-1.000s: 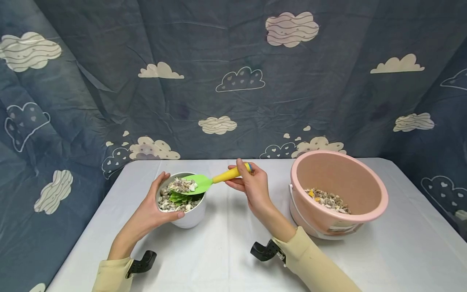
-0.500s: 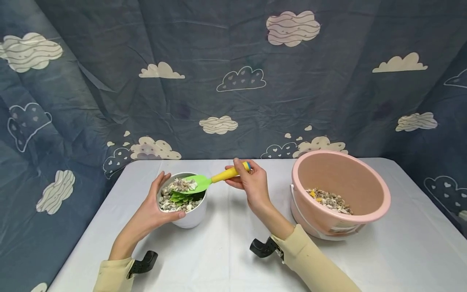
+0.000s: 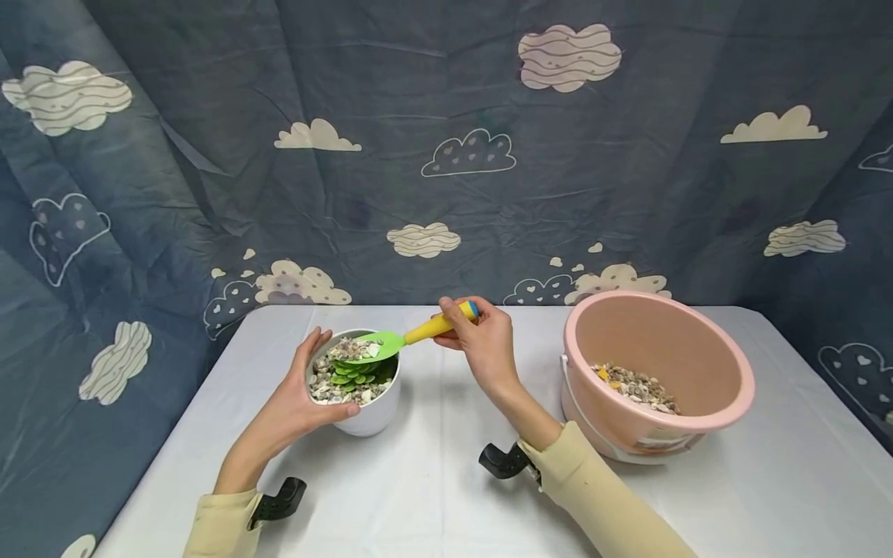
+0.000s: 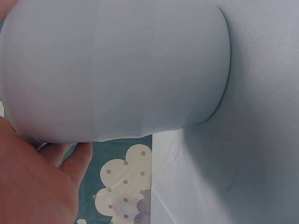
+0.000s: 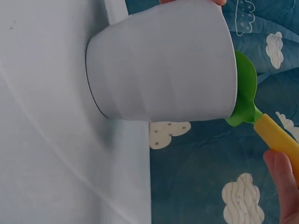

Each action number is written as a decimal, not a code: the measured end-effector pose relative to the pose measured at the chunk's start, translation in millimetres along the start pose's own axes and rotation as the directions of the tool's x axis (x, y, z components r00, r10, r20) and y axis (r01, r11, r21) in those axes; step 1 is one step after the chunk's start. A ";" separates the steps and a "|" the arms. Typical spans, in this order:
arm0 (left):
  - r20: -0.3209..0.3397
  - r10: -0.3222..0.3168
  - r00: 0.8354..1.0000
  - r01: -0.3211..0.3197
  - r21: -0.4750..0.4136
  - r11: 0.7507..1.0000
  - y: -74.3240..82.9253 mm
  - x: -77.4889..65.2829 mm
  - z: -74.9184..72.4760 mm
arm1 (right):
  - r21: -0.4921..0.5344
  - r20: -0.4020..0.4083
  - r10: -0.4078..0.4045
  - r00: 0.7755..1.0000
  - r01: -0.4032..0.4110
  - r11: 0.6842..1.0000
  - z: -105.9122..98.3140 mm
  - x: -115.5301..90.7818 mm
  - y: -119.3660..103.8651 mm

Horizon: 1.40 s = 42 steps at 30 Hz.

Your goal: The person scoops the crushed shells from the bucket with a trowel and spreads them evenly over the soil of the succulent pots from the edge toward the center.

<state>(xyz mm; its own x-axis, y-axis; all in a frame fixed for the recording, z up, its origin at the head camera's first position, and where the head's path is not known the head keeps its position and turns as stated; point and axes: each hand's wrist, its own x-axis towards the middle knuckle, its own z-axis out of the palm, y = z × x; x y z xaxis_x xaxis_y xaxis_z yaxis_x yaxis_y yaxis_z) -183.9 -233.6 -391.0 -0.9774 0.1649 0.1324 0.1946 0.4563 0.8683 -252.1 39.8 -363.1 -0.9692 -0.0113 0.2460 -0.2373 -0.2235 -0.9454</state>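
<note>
A white flowerpot (image 3: 373, 415) stands on the table at left centre, holding a green succulent (image 3: 356, 377) among pebbly grit (image 3: 326, 385). My left hand (image 3: 296, 403) grips the pot from its left side, thumb along the near rim and fingers round the far side. In my right hand (image 3: 484, 341) is a small trowel, its yellow handle (image 3: 427, 329) pinched between thumb and fingers. The green blade (image 3: 388, 343) of the trowel lies over the pot's opening, tilted down to the left, with grit at its tip. In the right wrist view the blade (image 5: 245, 91) shows right at the rim.
A pink bucket (image 3: 575, 422) with a white handle stands on the right of the table, grit (image 3: 638, 387) and some yellow bits in its bottom. White cloth (image 3: 432, 496) covers the table. A dark cloud-patterned curtain (image 3: 391, 186) hangs behind it.
My right hand has tilted the trowel, raising the handle and lowering the blade. Grit has slid off the blade into the pot, and more of the succulent shows. My left hand keeps its grip.
</note>
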 end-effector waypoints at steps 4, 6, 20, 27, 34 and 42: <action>-0.006 0.001 1.000 -0.001 0.009 1.000 0.5 0.4 -0.6 | -0.068 0.010 -0.019 1.000 0.020 0.997 4.2 -6.7 -20.2; -0.005 0.002 1.000 -0.002 0.012 1.000 0.4 0.4 -0.7 | -0.095 0.013 -0.024 1.000 0.025 0.995 5.9 -9.8 -28.0; 0.000 -0.009 1.000 0.009 -0.016 1.000 0.8 -0.5 0.2 | -0.148 0.031 -0.040 0.999 0.044 0.988 6.2 -9.8 -33.3; -0.002 -0.014 1.000 0.014 -0.008 1.000 0.1 0.7 -0.3 | -0.208 0.031 -0.067 0.997 0.071 0.976 9.6 -10.6 -40.0; -0.001 -0.007 1.000 0.007 0.000 1.000 -0.1 0.2 0.1 | -0.247 0.028 -0.069 0.997 0.074 0.966 10.5 -12.2 -44.1; 0.001 0.001 1.000 -0.001 0.001 1.000 0.1 0.8 -0.4 | -0.185 0.029 -0.069 0.997 0.073 0.980 1.6 2.3 -13.9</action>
<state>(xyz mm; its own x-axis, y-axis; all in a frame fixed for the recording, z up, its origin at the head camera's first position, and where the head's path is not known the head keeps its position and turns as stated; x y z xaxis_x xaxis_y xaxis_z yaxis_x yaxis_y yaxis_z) -184.7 -233.8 -390.6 -0.9770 0.1666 0.1328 0.1959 0.4572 0.8675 -250.9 41.3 -349.0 -0.9483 -0.0239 0.3164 -0.3153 -0.0396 -0.9482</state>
